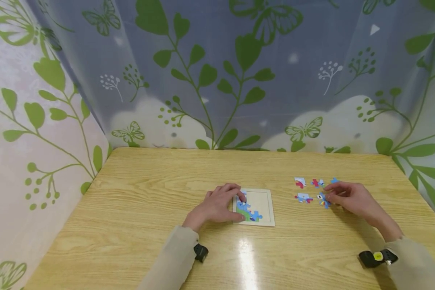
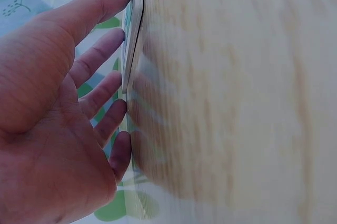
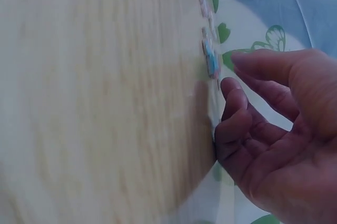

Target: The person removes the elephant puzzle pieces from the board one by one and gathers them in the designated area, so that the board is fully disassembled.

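Observation:
A square wooden puzzle board lies on the table, with joined puzzle pieces in blue and green along its left and lower side. My left hand rests on the board's left part, thumb at the lower edge and fingertips near the upper edge. To the right, my right hand hovers low beside a blue puzzle piece with an eye printed on it. The thumb and fingers of that hand stand apart, with the nearest pieces lying flat just beyond the tips.
Several other loose pieces lie in two rows: a red-and-white piece, a red-blue piece, a light blue piece and a blue piece behind the right fingers. A printed curtain hangs at the far edge of the wooden table.

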The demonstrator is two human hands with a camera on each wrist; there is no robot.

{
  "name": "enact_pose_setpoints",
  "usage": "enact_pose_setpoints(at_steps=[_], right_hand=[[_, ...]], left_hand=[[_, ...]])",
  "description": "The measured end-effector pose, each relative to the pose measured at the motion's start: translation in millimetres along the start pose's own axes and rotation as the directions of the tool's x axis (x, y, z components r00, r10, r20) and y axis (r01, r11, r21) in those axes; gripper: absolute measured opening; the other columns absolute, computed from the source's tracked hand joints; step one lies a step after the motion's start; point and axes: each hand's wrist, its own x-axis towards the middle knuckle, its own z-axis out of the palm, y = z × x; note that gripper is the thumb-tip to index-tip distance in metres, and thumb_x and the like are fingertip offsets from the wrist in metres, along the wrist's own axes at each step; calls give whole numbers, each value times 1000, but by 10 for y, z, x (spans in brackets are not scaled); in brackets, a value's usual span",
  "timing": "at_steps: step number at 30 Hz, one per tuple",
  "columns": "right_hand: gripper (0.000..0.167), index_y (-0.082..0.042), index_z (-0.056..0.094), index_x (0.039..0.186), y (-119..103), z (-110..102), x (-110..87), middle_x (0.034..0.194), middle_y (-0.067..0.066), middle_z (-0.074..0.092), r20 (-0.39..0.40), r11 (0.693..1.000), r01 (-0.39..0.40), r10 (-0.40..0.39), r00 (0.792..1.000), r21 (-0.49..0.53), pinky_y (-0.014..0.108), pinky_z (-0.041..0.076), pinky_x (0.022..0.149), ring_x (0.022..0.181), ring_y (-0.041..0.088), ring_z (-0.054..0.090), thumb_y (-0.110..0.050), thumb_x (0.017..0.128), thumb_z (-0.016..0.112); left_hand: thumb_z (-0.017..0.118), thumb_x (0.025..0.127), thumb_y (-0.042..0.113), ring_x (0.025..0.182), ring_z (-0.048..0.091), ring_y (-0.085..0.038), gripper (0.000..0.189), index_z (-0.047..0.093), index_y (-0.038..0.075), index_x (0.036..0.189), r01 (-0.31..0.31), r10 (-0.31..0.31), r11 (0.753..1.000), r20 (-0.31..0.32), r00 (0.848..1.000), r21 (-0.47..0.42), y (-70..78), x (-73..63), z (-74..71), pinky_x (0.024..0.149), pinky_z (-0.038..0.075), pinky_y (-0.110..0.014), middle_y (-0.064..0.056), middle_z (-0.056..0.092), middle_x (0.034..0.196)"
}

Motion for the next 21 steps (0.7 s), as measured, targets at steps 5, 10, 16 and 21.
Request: enact_pose_setpoints(at_steps=[5, 10, 16, 21], right_hand=[[36, -2, 68, 124, -86, 17, -32, 100, 6, 73, -4, 1000, -11, 11, 1000, -9, 27, 50, 59, 77, 6, 62, -30, 102, 64], [35, -5, 69, 123, -213, 78, -71, 105, 10, 73, -8, 1000, 19, -20, 1000, -11, 26, 49, 62, 79, 7, 65, -31, 101, 66], [28, -7, 71, 118, -372, 205, -92, 107, 10, 72, -11, 997, 75, -75, 997, -14, 26, 52, 64, 80, 9, 67, -26, 99, 69], [21, -9, 73, 114, -466, 326, -101, 100, 7, 72, -10, 991, 131, -130, 991, 6, 26, 50, 63, 77, 11, 66, -23, 98, 70]], left_hand=[[76, 89, 41, 149, 33, -32, 36, 61, 30, 120, 1, -1, 1000, -3, 1000, 4, 1, 5, 6, 113, 26, -62, 2, 36, 162], [76, 89, 40, 149, 33, -32, 36, 61, 30, 120, 2, -2, 1000, -4, 1000, 3, 12, -4, -2, 113, 26, -62, 2, 36, 162], [76, 89, 40, 149, 33, -32, 36, 61, 30, 119, 3, -3, 1000, -3, 1000, 8, 5, 0, 1, 112, 27, -62, 2, 36, 162], [76, 89, 40, 149, 32, -32, 36, 61, 30, 120, -3, 3, 1000, -4, 1000, 8, 4, 0, 6, 112, 27, -61, 1, 36, 163]])
